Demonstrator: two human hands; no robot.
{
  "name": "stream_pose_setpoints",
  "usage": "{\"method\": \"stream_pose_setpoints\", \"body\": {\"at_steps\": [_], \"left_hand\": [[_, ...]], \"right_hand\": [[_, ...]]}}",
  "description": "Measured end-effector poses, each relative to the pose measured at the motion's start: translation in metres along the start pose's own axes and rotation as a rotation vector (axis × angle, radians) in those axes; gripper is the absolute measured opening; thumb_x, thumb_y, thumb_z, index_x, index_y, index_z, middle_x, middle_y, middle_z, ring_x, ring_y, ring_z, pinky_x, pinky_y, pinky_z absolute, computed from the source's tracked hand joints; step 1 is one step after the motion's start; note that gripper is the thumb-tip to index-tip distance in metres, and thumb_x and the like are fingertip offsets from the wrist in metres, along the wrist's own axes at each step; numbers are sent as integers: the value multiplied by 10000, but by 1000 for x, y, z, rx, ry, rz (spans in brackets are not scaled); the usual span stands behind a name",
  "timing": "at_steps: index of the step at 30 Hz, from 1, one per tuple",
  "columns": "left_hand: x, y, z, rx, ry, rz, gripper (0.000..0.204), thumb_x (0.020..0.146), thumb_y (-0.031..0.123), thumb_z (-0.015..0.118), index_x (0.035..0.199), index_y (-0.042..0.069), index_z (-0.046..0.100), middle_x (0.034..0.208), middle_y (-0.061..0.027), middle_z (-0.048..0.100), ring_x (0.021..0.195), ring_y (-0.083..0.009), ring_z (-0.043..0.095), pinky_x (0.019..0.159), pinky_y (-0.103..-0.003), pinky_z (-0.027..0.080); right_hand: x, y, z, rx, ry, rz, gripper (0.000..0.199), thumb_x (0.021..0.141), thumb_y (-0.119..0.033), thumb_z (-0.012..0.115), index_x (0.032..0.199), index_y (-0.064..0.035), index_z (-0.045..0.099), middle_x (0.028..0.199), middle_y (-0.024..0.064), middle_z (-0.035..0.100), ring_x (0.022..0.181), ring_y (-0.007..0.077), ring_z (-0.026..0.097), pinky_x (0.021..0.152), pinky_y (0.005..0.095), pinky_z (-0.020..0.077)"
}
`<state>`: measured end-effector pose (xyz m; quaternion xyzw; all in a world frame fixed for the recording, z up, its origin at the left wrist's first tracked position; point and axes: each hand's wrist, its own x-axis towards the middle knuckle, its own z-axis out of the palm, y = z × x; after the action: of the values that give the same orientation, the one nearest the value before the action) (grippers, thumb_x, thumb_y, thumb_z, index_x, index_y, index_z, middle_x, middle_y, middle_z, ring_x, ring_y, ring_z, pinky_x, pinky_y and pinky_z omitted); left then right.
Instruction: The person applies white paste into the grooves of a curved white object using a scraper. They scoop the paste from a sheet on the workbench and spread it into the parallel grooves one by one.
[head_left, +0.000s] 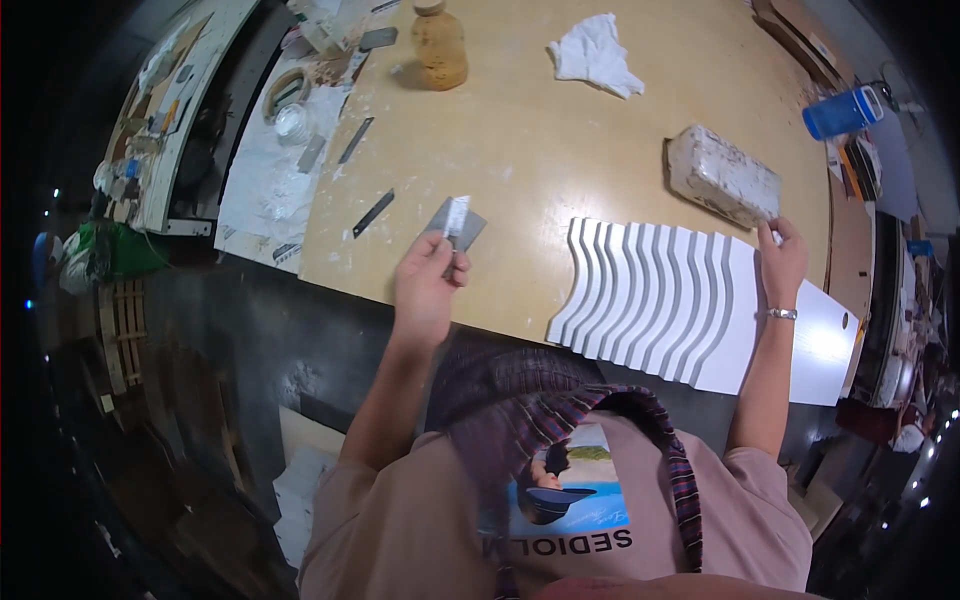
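My left hand [428,280] is raised at the table's near edge, fingers closed on a small whitish strip [457,215] whose kind I cannot make out. Just behind the strip shows a flat grey square piece [477,233], possibly sandpaper; whether I hold it too is unclear. On the right, my right hand [784,262] is at the far edge of a white panel [650,295] with wavy grey-shaded ridges. Its fingertips are pinched together, with a small pale bit showing between them. Right beyond them lies a long block [722,172] in smeared whitish wrapping.
Two dark flat strips [374,213] lie left of my left hand. Farther back are a yellowish jar [439,50] and a crumpled white cloth [596,58]. A blue container [842,112] is at the right. Paper, tape and a clear cup [292,124] crowd the left side.
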<state>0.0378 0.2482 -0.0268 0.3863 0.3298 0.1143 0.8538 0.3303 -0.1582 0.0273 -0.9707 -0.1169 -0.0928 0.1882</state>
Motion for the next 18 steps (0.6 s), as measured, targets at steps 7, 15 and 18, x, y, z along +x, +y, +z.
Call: {"method": "stream_pose_setpoints", "body": {"at_steps": [7, 15, 18], "left_hand": [[54, 128, -124, 265, 220, 390, 156, 1041, 64, 548, 1192, 34, 575, 906, -52, 652, 773, -107, 584, 708, -233, 489], [92, 231, -266, 1304, 498, 702, 112, 976, 104, 644, 1003, 19, 711, 886, -88, 694, 748, -191, 634, 723, -351, 496], [104, 224, -292, 1446, 474, 834, 95, 945, 108, 674, 990, 37, 719, 845, -106, 659, 750, -255, 637, 718, -371, 498]], "right_hand": [[-2, -11, -1, -151, -9, 70, 296, 930, -339, 653, 932, -47, 703, 687, 178, 626, 623, 321, 597, 619, 430, 458], [-4, 3, -3, -272, 65, 92, 260, 945, -303, 638, 951, -50, 698, 804, 159, 689, 688, 335, 643, 653, 421, 490], [-1, 14, -2, -352, 102, 6, 250, 945, -294, 635, 962, -56, 707, 847, 173, 708, 755, 366, 678, 687, 438, 507]]}}
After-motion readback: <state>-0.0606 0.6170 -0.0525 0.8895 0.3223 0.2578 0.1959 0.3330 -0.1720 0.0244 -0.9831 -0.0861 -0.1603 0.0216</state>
